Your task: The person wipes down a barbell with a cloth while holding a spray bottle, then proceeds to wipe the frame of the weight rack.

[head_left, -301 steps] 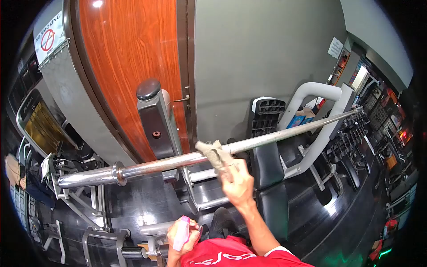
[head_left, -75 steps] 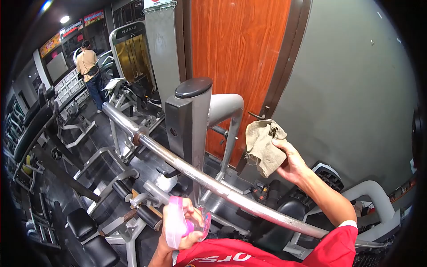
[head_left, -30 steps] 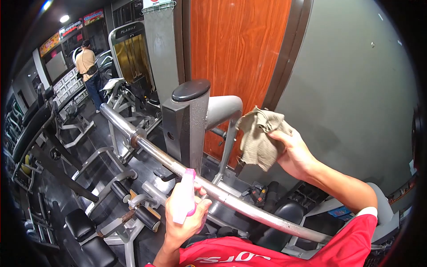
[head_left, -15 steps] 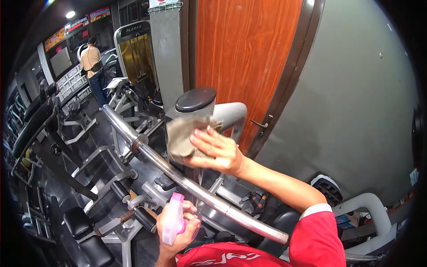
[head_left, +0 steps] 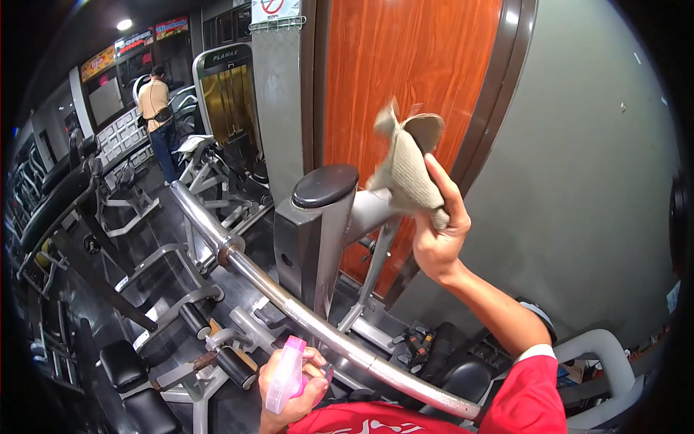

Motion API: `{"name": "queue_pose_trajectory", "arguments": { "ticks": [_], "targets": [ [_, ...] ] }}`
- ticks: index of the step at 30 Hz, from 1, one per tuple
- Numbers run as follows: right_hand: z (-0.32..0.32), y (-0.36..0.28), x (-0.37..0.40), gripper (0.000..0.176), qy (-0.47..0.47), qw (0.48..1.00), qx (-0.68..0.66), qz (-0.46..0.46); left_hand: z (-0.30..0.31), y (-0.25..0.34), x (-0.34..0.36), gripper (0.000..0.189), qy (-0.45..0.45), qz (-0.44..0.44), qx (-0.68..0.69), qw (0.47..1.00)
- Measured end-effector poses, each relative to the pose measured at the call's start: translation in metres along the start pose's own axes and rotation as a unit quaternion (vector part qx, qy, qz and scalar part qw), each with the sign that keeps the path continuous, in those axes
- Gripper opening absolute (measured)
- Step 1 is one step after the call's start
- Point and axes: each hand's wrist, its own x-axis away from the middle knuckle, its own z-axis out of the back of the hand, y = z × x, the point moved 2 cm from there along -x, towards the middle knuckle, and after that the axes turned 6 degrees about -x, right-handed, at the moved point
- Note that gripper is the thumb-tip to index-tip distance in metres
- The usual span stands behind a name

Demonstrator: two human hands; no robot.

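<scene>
My right hand (head_left: 442, 242) is raised in front of the wooden door, its fingers closed round a bunched grey-beige cloth (head_left: 413, 170). The cloth's loose corners stick up, slightly blurred. Low in the view, my left hand (head_left: 295, 390) grips a spray bottle with a pink-and-clear trigger head (head_left: 288, 376); most of the bottle is hidden by the fingers. A long metal barbell (head_left: 311, 315) runs diagonally beside that hand. Behind the bar stands a grey machine post with a black rounded cap (head_left: 325, 186), just left of and below the cloth.
A wooden door (head_left: 376, 65) and a grey wall (head_left: 571, 145) lie ahead and to the right. Gym machines with black pads (head_left: 126, 362) fill the left. A person (head_left: 154, 108) stands far back, turned away. A curved grey frame (head_left: 607, 347) is at lower right.
My right hand has lifted the cloth up and to the right, away from the machine post, and the cloth is now bunched rather than spread. My left hand still holds the spray bottle.
</scene>
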Motion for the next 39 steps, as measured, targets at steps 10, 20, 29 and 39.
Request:
{"name": "queue_pose_trajectory", "arguments": {
  "ticks": [10,20,29,39],
  "targets": [
    [-0.063,0.025,0.047,0.036,-0.253,0.907,0.143,0.305,0.007,0.009,0.003,0.045,-0.076,-0.049,-0.038,0.995],
    [0.015,0.066,0.110,0.058,-0.544,0.787,0.217,0.195,-0.002,0.014,0.004,0.044,-0.106,-0.030,-0.038,0.993],
    [0.019,0.021,0.016,0.065,-0.012,0.986,-0.032,-0.164,-0.007,0.012,0.011,0.045,-0.056,0.005,0.000,0.998],
    [-0.039,0.031,0.067,0.029,-0.257,0.906,0.246,0.228,-0.003,0.008,0.016,0.040,0.001,-0.001,0.000,1.000]
  ]
}}
